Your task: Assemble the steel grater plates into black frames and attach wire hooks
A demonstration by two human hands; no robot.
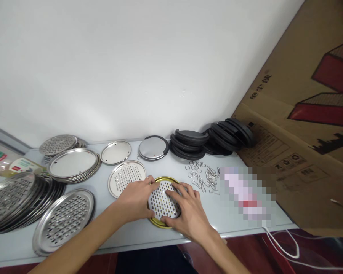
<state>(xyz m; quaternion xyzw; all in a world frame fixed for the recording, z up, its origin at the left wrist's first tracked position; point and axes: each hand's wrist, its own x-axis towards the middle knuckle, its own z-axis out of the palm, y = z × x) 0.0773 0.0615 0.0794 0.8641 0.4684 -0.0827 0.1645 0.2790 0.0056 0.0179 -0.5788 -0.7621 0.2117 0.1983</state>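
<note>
Observe the worktop from beside it: the left hand holds the left edge of a round grater disc, thumb and forefinger spanning it; the right hand rests spread fingers across its right side. The disc lies between them, equally near, without long axis. Its yellow rim is partly covered; its underside and some left fingertips are hidden.

the grater disc looks glossy metal, the black stack matt plastic.
</note>
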